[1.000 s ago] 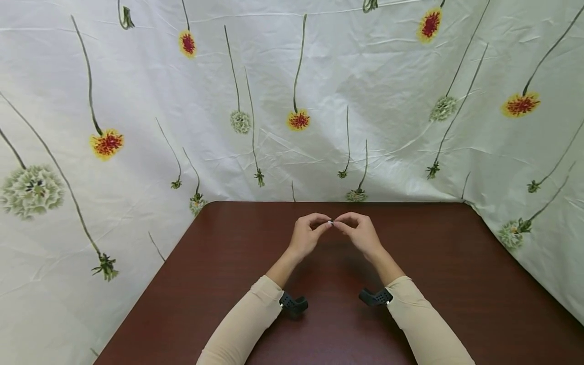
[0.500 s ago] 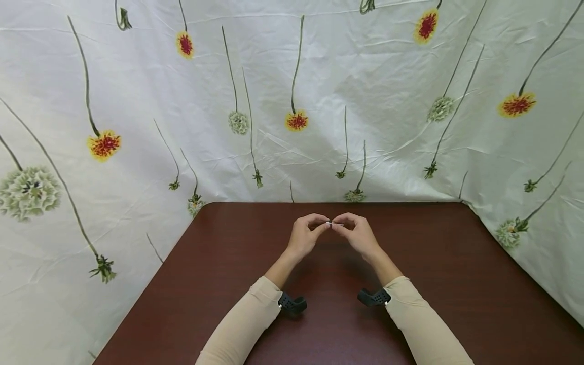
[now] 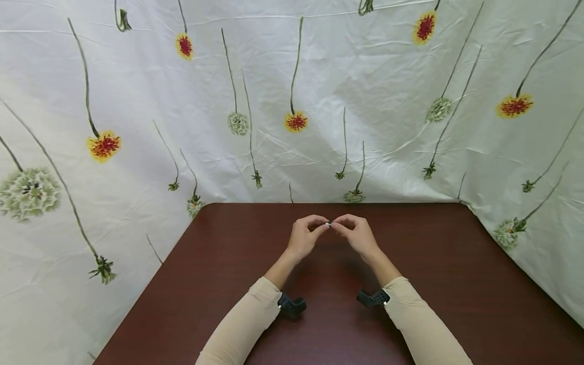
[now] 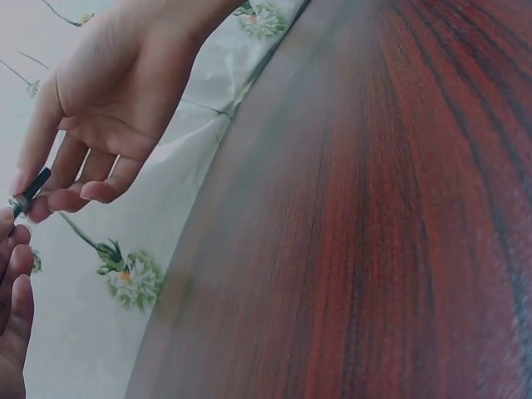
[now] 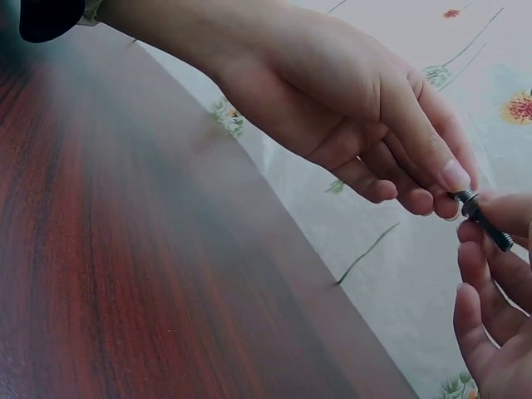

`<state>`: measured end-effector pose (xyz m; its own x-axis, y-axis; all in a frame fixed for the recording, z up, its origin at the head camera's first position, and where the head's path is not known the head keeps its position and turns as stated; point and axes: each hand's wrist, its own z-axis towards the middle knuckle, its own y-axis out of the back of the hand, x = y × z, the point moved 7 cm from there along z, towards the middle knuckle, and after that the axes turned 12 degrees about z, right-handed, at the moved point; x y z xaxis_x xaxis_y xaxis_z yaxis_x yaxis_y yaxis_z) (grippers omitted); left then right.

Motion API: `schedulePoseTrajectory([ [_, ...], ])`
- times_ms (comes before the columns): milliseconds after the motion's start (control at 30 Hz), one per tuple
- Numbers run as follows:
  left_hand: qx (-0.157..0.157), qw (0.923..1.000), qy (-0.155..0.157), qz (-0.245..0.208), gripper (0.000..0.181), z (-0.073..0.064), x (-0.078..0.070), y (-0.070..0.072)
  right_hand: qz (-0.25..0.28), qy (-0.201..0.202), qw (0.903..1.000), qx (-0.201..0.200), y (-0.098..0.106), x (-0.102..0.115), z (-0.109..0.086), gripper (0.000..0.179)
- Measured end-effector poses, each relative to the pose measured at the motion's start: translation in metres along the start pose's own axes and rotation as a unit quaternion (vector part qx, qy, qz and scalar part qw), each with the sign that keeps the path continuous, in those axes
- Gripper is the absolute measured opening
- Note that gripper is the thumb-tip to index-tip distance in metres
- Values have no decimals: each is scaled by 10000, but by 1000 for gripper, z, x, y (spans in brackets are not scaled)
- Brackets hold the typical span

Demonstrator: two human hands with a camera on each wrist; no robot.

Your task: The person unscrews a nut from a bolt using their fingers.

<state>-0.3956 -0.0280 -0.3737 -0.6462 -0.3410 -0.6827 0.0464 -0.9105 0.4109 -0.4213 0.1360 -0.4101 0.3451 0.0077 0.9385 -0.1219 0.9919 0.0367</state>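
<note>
Both hands meet above the far half of the table, fingertip to fingertip. A small dark threaded bolt point(image 5: 499, 235) with a silver nut point(image 5: 470, 204) partway along it is held between them. My left hand point(image 3: 302, 237) pinches one threaded end of the bolt between thumb and fingers. The thumb and fingers of my right hand point(image 3: 360, 237) pinch right at the nut, and the bolt's dark end sticks out past them in both wrist views. From the head view, only a tiny bit of metal shows between the fingertips.
Under the hands is a dark reddish-brown wooden table point(image 3: 255, 263) with rounded far corners. A white cloth point(image 3: 274, 157) printed with flowers hangs behind and beside it. Black straps point(image 3: 292, 304) sit at both wrists over beige sleeves point(image 3: 242, 324).
Half a second ago a thin pale length of the bolt showed across the right fingers; now just a small bit shows between the fingertips. Both arms stay nearly in place.
</note>
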Motion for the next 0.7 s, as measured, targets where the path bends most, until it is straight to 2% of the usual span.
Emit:
schedulePoseTrajectory([
  [133,-21,10000,-2,39,11,0,1,1,-114,151,9998,56,-2,4,-1,24],
  [333,-25,10000,-15,72,11,0,1,1,61,44,10000,52,-3,1,-1,24],
  [533,-14,9999,99,73,10,0,3,0,-96,329,9994,64,-5,3,-1,22],
  [700,-61,10000,24,36,10,0,2,0,-50,174,9998,-57,-4,2,-2,23],
])
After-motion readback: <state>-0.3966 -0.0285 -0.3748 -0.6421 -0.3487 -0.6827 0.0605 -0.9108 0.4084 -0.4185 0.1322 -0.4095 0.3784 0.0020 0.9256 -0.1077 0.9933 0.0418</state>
